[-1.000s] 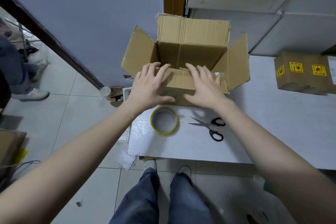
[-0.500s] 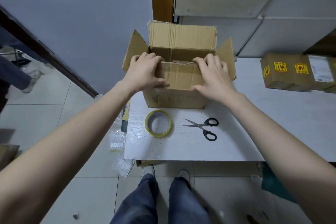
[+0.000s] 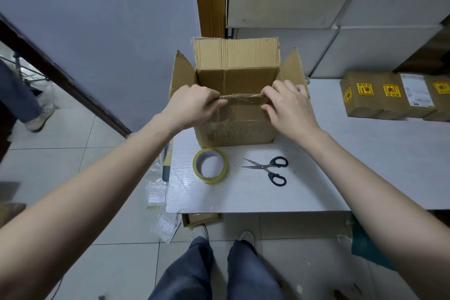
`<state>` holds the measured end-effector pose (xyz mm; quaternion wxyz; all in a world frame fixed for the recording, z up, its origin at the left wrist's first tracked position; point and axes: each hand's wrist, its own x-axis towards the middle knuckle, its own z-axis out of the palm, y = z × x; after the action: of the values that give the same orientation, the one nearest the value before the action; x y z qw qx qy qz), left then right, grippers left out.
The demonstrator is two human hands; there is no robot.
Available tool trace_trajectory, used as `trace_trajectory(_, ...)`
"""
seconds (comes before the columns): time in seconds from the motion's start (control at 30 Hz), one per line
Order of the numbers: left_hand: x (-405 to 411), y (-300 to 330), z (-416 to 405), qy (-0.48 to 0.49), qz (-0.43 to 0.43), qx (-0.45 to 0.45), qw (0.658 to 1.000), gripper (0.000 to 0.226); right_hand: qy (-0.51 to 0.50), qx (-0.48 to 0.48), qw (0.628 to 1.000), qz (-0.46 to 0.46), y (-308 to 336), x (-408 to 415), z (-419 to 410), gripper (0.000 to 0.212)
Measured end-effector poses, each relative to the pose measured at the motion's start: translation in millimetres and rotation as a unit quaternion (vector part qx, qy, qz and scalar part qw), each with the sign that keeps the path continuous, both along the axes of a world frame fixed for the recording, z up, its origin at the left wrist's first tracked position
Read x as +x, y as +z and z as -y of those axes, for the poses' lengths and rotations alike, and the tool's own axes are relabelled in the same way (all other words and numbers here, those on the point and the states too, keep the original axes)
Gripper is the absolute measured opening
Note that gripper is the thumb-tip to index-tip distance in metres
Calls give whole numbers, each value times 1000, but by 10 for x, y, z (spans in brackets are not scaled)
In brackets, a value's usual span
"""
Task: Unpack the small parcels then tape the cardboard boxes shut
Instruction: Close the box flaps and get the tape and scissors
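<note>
Both hands, left (image 3: 192, 105) and right (image 3: 287, 107), pinch the near flap of the open cardboard box (image 3: 237, 114) at frame centre on the white table (image 3: 365, 165). Just below lie a yellow tape roll (image 3: 210, 165) and black-handled scissors (image 3: 270, 169); labelled parcels (image 3: 379, 97) sit at right.

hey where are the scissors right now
In the head view the black-handled scissors lie flat on the white table, just right of the roll of yellow tape and in front of the open cardboard box.
</note>
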<state>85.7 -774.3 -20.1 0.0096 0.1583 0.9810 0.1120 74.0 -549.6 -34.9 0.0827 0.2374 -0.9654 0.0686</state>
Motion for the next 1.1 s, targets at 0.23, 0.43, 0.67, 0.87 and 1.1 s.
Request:
trace_trajectory(0.23,152,59,-135,-31,36,-47,998,19,20,-7,1000,-8,36,190,16,8)
trace_trajectory(0.43,449,-248,-151,-59,101,-80,990,39,39,-8,999,22,-83,484,-83,9)
trace_trajectory(0.67,686,-696,-90,-72,138,-79,985,77,60,32,983,172,-486,717,-234,56)
trace_trajectory(0.87,597,-812,-107,-38,30,-53,997,61,53,15,978,202,-609,734,-262,63)
trace_trajectory(1.1,453,-859,-239,52,51,-8,997,44,57,21,979,196,-672,687,-294,53)
